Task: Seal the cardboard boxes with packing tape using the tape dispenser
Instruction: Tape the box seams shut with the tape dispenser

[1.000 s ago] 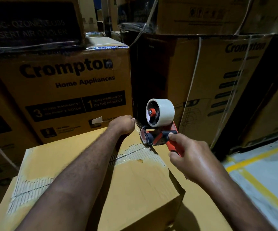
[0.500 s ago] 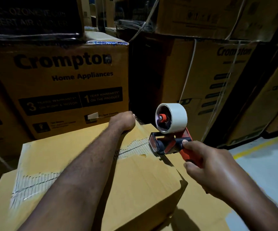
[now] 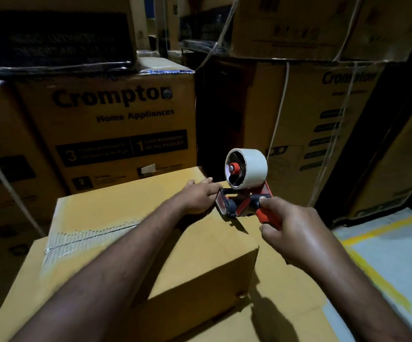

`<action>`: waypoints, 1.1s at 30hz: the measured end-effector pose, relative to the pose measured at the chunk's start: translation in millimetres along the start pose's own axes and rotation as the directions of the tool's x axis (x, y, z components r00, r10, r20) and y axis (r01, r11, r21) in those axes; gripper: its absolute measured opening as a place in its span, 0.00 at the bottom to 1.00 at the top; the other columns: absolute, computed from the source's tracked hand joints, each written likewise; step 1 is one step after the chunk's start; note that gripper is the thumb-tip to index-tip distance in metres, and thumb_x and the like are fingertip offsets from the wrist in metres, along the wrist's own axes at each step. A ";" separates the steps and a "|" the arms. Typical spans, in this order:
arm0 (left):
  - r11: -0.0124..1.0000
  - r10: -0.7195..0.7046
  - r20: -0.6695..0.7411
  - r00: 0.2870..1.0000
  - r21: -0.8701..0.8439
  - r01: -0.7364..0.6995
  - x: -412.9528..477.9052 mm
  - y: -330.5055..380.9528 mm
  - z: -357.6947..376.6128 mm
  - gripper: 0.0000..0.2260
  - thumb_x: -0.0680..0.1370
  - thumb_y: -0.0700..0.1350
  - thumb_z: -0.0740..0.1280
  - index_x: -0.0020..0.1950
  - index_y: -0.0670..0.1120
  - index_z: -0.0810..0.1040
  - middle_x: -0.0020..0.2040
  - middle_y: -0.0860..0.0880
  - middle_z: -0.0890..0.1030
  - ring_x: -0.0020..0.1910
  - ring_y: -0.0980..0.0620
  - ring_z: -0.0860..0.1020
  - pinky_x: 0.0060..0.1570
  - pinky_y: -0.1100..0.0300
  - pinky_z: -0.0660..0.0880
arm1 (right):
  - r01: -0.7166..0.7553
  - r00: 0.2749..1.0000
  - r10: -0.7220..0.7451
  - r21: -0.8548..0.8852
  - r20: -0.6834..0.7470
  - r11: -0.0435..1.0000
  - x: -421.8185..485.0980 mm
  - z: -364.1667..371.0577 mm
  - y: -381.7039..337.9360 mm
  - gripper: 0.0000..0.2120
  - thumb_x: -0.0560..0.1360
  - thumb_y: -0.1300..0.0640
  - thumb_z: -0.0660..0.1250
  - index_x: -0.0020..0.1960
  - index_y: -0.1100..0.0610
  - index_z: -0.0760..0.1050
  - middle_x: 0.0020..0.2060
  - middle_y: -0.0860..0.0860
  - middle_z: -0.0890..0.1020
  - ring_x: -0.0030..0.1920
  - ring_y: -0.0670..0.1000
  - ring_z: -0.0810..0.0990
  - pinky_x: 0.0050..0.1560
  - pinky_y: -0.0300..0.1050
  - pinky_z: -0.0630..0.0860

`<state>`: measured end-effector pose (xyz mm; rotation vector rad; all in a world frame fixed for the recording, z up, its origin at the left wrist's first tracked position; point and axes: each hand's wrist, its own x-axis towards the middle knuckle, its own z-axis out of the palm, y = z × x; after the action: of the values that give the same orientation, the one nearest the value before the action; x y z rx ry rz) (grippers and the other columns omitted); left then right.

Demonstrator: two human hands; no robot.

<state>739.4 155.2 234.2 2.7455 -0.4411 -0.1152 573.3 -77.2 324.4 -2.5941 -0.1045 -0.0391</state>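
In a dim warehouse, a printed Crompton carton (image 3: pixel 116 124) stands stacked at the back left. In front of it is the plain cardboard box (image 3: pixel 195 262) I am working on, set on top of a larger box (image 3: pixel 286 307). A glossy strip of tape (image 3: pixel 89 236) runs across the box top from its left edge towards the middle, where it passes under my left forearm. My left hand (image 3: pixel 198 197) rests on the far right part of the box top, with the fingers reaching forward and holding nothing. Just beside it is the tape dispenser (image 3: pixel 242 204), at the box's far right edge. Its long axis runs from the red handle at lower right up to the head at upper left, and the mouth points left at my left hand. The pale roll of tape (image 3: pixel 248 169) stands upright above the frame. My right hand (image 3: pixel 294 233) is wrapped around the handle. Strapped cartons (image 3: pixel 323 134) rise behind, and a yellow line (image 3: pixel 377 272) crosses the grey floor (image 3: pixel 402 262) at right.
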 end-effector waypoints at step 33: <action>0.995 -0.045 0.010 0.999 0.088 0.044 -44.2 82.0 22.6 0.17 0.86 0.50 0.57 0.74 0.58 0.72 0.80 0.53 0.63 0.81 0.52 0.53 0.75 0.37 0.36 | 0.108 0.993 -0.105 0.053 -0.054 0.993 -78.8 -15.3 59.4 0.26 0.79 0.50 0.65 0.74 0.38 0.64 0.57 0.49 0.81 0.45 0.46 0.72 0.34 0.30 0.65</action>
<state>670.8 88.9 243.5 2.8429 -0.3965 -0.1259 499.6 -141.0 302.9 -2.5277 -0.2222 -0.1388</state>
